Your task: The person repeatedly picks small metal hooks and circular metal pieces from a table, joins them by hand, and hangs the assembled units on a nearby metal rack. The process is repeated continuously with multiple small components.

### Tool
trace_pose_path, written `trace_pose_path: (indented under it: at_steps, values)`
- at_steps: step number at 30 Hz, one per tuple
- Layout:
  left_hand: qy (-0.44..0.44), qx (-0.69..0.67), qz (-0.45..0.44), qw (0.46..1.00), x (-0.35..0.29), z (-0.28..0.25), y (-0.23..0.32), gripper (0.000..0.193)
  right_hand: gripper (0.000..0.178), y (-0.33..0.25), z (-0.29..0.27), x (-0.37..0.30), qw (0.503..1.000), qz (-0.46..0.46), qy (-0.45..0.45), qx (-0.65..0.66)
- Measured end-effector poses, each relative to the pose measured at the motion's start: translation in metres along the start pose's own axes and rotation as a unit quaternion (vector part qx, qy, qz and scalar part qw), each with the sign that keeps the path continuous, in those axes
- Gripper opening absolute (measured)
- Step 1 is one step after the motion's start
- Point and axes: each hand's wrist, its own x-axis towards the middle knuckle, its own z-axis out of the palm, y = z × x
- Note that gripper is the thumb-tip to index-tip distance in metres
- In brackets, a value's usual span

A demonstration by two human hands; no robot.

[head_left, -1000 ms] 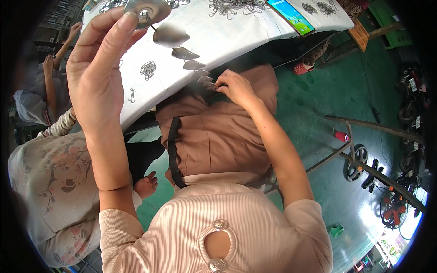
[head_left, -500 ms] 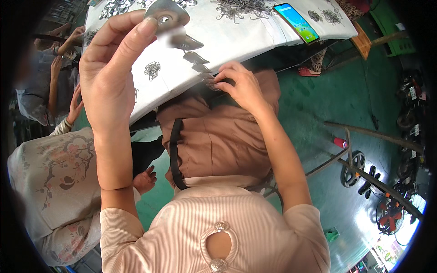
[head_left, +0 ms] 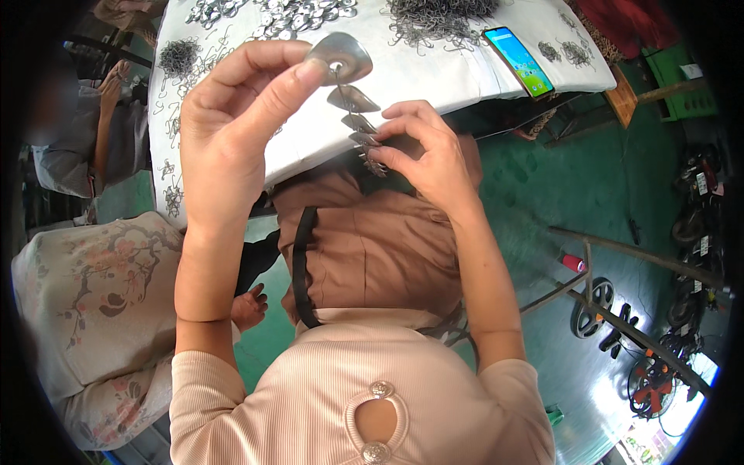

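Observation:
A string of shiny, curved metal discs (head_left: 355,99) joined by thin wire hooks runs down between my hands over the table's near edge. My left hand (head_left: 236,136) is raised at the upper end, thumb and fingers pinching the topmost disc (head_left: 345,56) by its rim. A small hole with wire through it shows in that disc. Lower down, my right hand (head_left: 430,159) has thumb and fingers closed around the discs near the bottom. Several more discs (head_left: 377,167) bunch below the right fingertips, partly hidden by them.
The white-covered table (head_left: 310,128) bears a heap of wire hooks (head_left: 442,19), loose metal discs (head_left: 298,15), smaller hook piles (head_left: 180,56) and a lit phone (head_left: 519,62). A person in a floral top (head_left: 108,287) sits close on my left. Metal bars (head_left: 628,252) stand at the right.
My left hand has shifted right and lower in view with the topmost disc, nearer my right hand. The string between them looks shorter. My right hand keeps its grip. The view has shifted slightly.

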Motion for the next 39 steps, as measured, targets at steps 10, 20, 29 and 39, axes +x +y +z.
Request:
trace_pose_path:
  at_steps: [10, 20, 29, 39]
  values:
    - [-0.03, -0.02, -0.078, 0.996, -0.018, 0.001, -0.019, 0.01, 0.024, 0.033, -0.023, 0.006, 0.991, 0.104, -0.081, 0.031]
    - [-0.041, 0.002, -0.127, 0.991, -0.048, 0.002, -0.101, 0.01, 0.028, 0.15, -0.034, 0.132, 0.927, 0.226, -0.011, -0.298]
    - [-0.059, 0.011, -0.124, 0.99, -0.048, -0.002, -0.122, 0.01, 0.026, 0.147, -0.004, 0.197, 0.934, 0.224, -0.16, -0.226]
    - [-0.044, -0.017, -0.126, 0.991, -0.049, -0.005, -0.131, 0.01, 0.016, 0.11, 0.043, 0.191, 0.938, 0.066, -0.19, -0.282]
